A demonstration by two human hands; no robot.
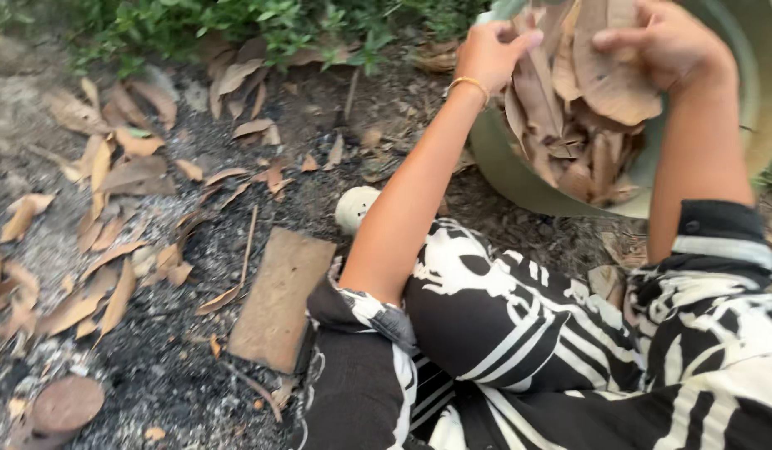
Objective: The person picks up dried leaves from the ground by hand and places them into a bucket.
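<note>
- Both hands are up at the top right of the frame, over a pale green round tub [507,171] that is tipped toward the camera.
- The left hand [488,54] has its fingers [519,40] clenched on a bunch of dry brown leaves [607,83] at the tub's mouth; a thin gold bangle [469,82] sits on that wrist.
- The right hand [665,42] presses down from the far right, fingers curled around the same leaf bunch.
- More leaves are packed inside the tub, below the hands.
- Black-and-white patterned clothing [519,333] fills the lower right; a pale shoe tip [354,207] pokes out beside the left forearm.
- On the ashy dark ground [152,367], loose dry leaves [102,242] scatter across the left half.
- A flat brown slab [282,300] lies at centre, a round rusty lid [65,406] in the lower left.
- Green shrubs [236,21] line the top edge.
</note>
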